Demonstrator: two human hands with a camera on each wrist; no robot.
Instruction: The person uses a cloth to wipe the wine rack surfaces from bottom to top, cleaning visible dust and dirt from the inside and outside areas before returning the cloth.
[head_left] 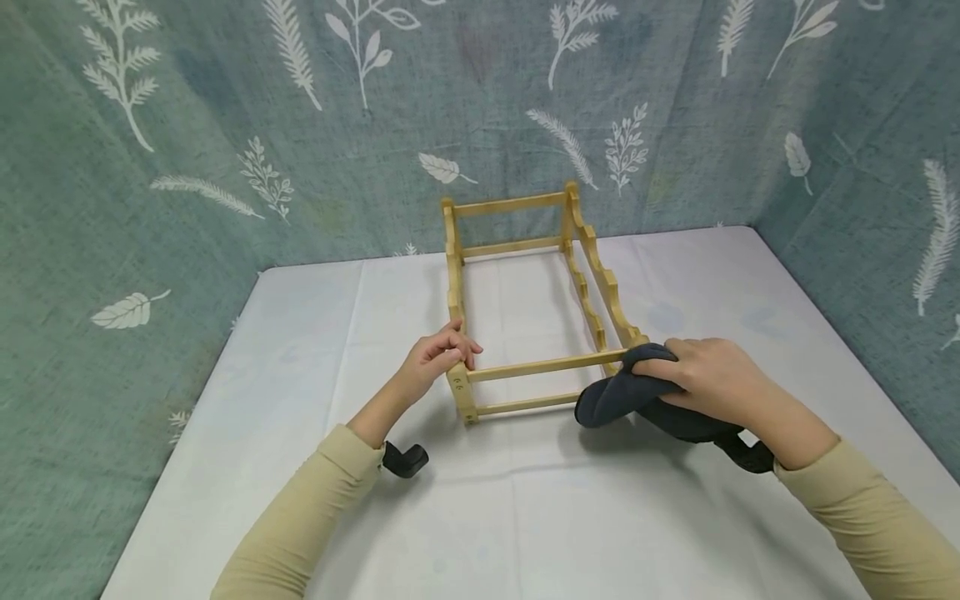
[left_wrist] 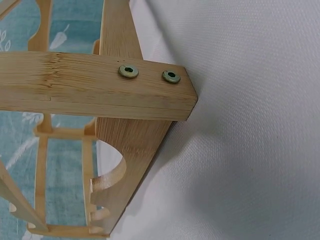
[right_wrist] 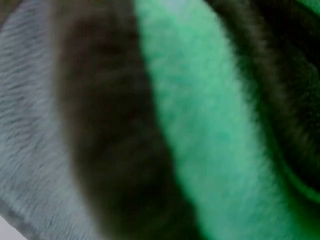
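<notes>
A light wooden rack [head_left: 551, 364] with scalloped side rails lies on the table in the head view. My left hand [head_left: 437, 354] grips the rack's left side near its front corner. At the front right corner, my right hand [head_left: 708, 377] holds a bunched dark blue-grey cloth [head_left: 611, 400] against the wood, covering that corner. Close up in the left wrist view, the rack's end bar [left_wrist: 60, 82] shows two hex bolts; the left hand is out of that frame. Blurred folds of the cloth [right_wrist: 30, 115] fill the right wrist view, partly green-tinted.
A white-covered table [head_left: 480, 517] lies under the rack. Teal fabric [head_left: 487, 100] with white leaf prints hangs behind it and along both sides. Dark straps with small devices [head_left: 405, 460] sit at the wrists.
</notes>
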